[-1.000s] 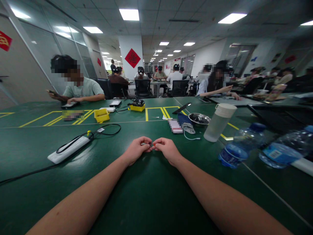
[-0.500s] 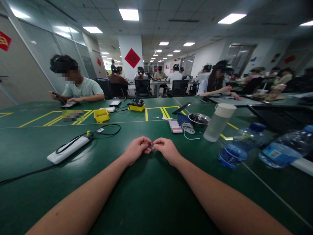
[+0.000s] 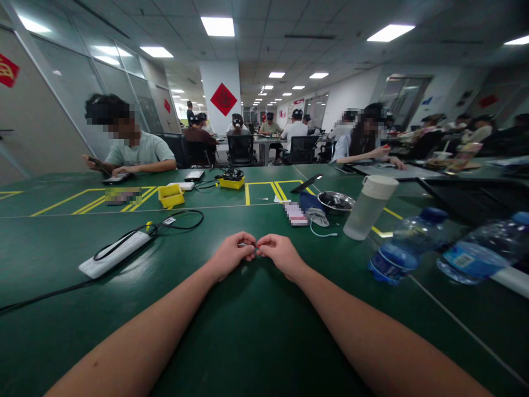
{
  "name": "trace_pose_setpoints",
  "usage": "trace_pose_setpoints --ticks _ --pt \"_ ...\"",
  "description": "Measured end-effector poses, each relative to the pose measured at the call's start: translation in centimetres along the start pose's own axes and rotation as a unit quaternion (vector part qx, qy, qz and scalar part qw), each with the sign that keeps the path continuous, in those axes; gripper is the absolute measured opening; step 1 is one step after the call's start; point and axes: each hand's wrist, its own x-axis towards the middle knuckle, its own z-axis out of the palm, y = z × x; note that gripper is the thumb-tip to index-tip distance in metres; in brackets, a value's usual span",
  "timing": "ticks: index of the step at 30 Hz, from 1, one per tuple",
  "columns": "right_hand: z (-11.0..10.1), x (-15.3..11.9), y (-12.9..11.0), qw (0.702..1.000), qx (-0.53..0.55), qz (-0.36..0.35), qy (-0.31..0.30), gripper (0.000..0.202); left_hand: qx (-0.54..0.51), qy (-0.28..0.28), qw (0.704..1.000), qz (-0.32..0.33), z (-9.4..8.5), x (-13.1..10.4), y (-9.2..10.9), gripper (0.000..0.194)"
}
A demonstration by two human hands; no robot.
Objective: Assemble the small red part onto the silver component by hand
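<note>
My left hand [image 3: 232, 253] is closed in a pinch just above the green table [image 3: 248, 325]. Between its fingertips sits a small dark red object [image 3: 254, 245], mostly covered by the fingers and too small to name. My right hand [image 3: 281, 254] is also pinched, its fingertips meeting those of the left hand at the object. Whether the right fingers grip that same piece or another one is hidden.
A white power strip [image 3: 115, 255] with a black cable lies at left. Yellow trays [image 3: 171, 196] stand farther back. To the right are a metal bowl [image 3: 335, 202], a frosted bottle [image 3: 369, 209] and two water bottles [image 3: 403, 248]. Co-workers sit across the table.
My right hand has shifted slightly left, closing the small gap, so its fingertips now meet the left ones. The red object is more covered than before.
</note>
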Motion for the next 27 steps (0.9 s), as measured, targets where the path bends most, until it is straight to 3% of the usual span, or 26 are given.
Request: trace_pose_setpoints --ticks 5,10,27 --pt "-0.18 -0.02 0.23 0.999 -0.031 -0.02 0.006 0.014 -0.04 0.003 0.999 -0.01 -0.09 0.12 0.03 0.018" --pt "-0.15 0.04 0.32 1.0 -0.006 -0.001 0.018 0.014 0.008 0.01 1.0 0.005 -0.2 -0.07 0.13 0.02" --pt "-0.02 -0.02 0.1 1.0 -0.004 -0.009 -0.006 0.011 -0.032 0.006 0.999 -0.025 0.05 0.07 0.25 0.024"
